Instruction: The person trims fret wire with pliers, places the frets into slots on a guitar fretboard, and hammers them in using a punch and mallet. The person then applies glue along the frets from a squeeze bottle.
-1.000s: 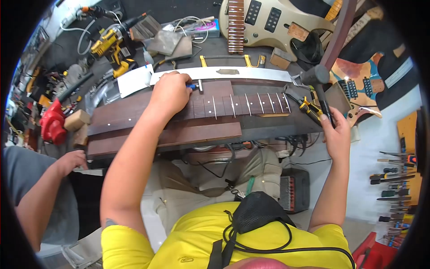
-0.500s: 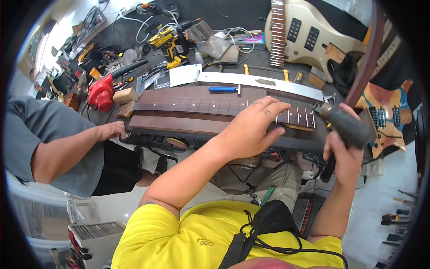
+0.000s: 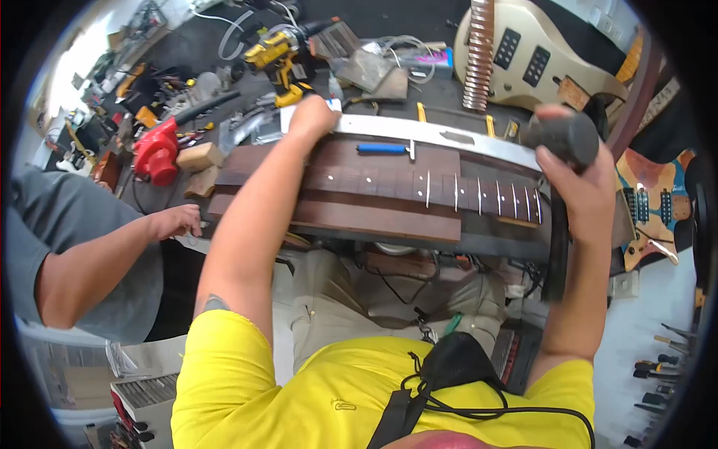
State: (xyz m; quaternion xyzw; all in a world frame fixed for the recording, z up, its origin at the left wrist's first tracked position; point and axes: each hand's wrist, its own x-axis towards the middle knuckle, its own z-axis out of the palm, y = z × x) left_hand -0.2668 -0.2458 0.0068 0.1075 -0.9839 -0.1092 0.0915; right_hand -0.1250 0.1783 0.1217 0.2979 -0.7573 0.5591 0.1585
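My left hand (image 3: 314, 118) reaches across the bench to a white sheet (image 3: 287, 120) beside the left end of a long pale metal strip (image 3: 404, 129). Its fingers look curled down, and whatever they hold is hidden. In my right hand (image 3: 585, 178) is a mallet (image 3: 572, 141), its black head raised and blurred, its dark handle hanging below. The dark fretboard (image 3: 385, 185) lies lengthwise in front of me, with several bright frets at its right end and white dot inlays. A blue-handled tool (image 3: 383, 149) rests just behind it.
A yellow drill (image 3: 280, 63), a red blower (image 3: 155, 153) and wood blocks (image 3: 200, 157) stand on the bench's left side. A cream guitar body (image 3: 550, 56) lies at the back right, a blue-and-wood guitar body (image 3: 651, 198) at far right. A co-worker's hand (image 3: 178, 222) is at the left edge.
My left hand has moved from above the fretboard, back and left to the white sheet. My right hand has lifted the mallet slightly up and away. The view has shifted a little.
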